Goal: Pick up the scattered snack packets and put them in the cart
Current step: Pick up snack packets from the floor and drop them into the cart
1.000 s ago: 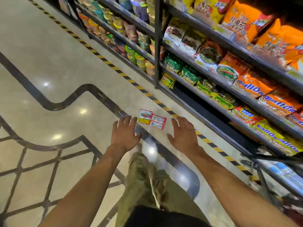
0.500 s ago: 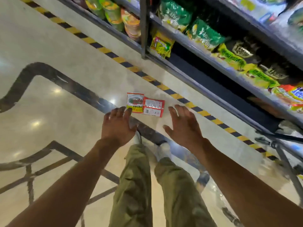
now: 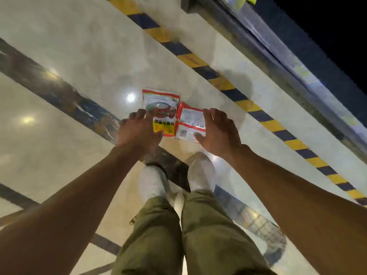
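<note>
Floor: polished pale stone floor [image 3: 83, 48] of a shop aisle, crossed by a dark inlay band [image 3: 75, 102]. Yellow-and-black tape [image 3: 196, 61] and a shelf base [image 3: 278, 56] run beyond the fingertips.
Viewpoint: straight down, past olive trousers [image 3: 158, 235] and pale shoes [image 3: 151, 183].
Change: half a second ago the left grip [image 3: 139, 133] and right grip [image 3: 218, 135] hovered short of the snack packets [image 3: 184, 120]. Now both have dropped onto them. The view has tipped down, so the stocked shelves and the cart frame are out of sight.
Left grip: fingers spread and nearly straight, tips lying over the picture packet [image 3: 161, 104] at the corner nearest its palm, not curled round it.
Right grip: fingers spread along the outer edge of the red packets [image 3: 191, 118], thumb by their near corner. Contact is too blurred to confirm.
Where the packets are: flat on the floor, touching side by side, between the two grips and just ahead of the shoes.
Picture packet direction: printed face up. Its long axis runs from the wrists toward the tape, yellow band at the palm end, top seam pointing past the fingertips.
Red packets direction: small-print side up, one beyond the other. Each looks longer crosswise, from one grip toward the other, slightly tilted.
Meaning: the reach seems finished and closing the fingers comes next. Nothing is lifted yet, and the carry to the cart is still to do.
</note>
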### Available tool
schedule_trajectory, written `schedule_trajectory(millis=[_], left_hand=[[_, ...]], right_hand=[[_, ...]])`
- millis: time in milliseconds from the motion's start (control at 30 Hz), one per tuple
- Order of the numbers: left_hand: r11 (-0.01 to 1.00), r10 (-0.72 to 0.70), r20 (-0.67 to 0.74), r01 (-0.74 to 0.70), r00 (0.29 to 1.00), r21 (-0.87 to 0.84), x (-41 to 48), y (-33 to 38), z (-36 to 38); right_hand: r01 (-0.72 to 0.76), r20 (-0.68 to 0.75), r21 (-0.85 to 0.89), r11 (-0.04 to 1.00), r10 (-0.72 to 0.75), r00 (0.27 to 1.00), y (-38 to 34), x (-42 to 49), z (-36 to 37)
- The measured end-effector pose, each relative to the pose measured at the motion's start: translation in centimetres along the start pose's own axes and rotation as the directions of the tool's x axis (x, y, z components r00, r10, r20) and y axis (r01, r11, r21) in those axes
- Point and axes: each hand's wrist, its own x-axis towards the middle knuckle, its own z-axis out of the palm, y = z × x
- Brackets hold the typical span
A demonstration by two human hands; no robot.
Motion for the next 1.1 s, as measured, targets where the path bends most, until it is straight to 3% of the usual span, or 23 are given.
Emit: schedule_trajectory(millis=[133, 267, 433, 600, 767, 833, 900, 967, 1100], left_hand=[[0.941, -0.213, 0.021, 0.211, 0.977, -0.264, 6.8, -1.0, 4.2], [0.773, -0.365, 0.118, 0.371, 0.924, -0.515, 10.7, -1.7, 6.0], [0.542, -0.317, 0.229, 0.374, 0.92, -0.752, 9.7, -2.7, 6.3], [0.437, -0.181, 0.266, 0.32, 0.947, -0.841, 4.5, -4.3, 3.9], [0.347, -0.021, 0.207, 0.202, 0.978, -0.916, -2.9, -4.1, -1.5], [0.375, 0.063, 0.183, 0.147, 0.981, -0.915, -6.4, -3.9, -4.5], [0.375, 0.145, 0.22, 0.152, 0.965, -0.914, -9.9, -3.4, -8.1], [0.44, 0.226, 0.251, 0.131, 0.941, -0.888, -13.4, -2.3, -12.2], [0.508, 0.339, 0.261, 0.058, 0.904, -0.859, -20.7, 0.2, -19.5]], right_hand=[[-0.019, -0.001, -0.076, 0.997, 0.019, 1.0, 1.8, 5.4, 4.9], [-0.059, 0.041, -0.094, 0.994, 0.063, 0.997, 2.6, 7.9, 7.2], [-0.204, 0.164, 0.018, 0.979, 0.198, 0.966, 2.6, 7.8, 6.9], [-0.227, 0.291, 0.331, 0.916, 0.13, 0.948, 3.0, 3.2, 3.3], [-0.329, 0.266, 0.601, 0.729, 0.205, 0.942, 2.7, -4.2, -2.5], [-0.361, 0.251, 0.7, 0.616, 0.262, 0.932, 2.6, -7.8, -4.6], [-0.368, 0.247, 0.814, 0.448, 0.307, 0.919, 2.3, -12.2, -6.7], [-0.362, 0.251, 0.89, 0.277, 0.365, 0.897, 1.2, -17.3, -9.5], [-0.256, 0.206, 0.966, 0.039, 0.479, 0.853, -2.3, -28.8, -15.5]])
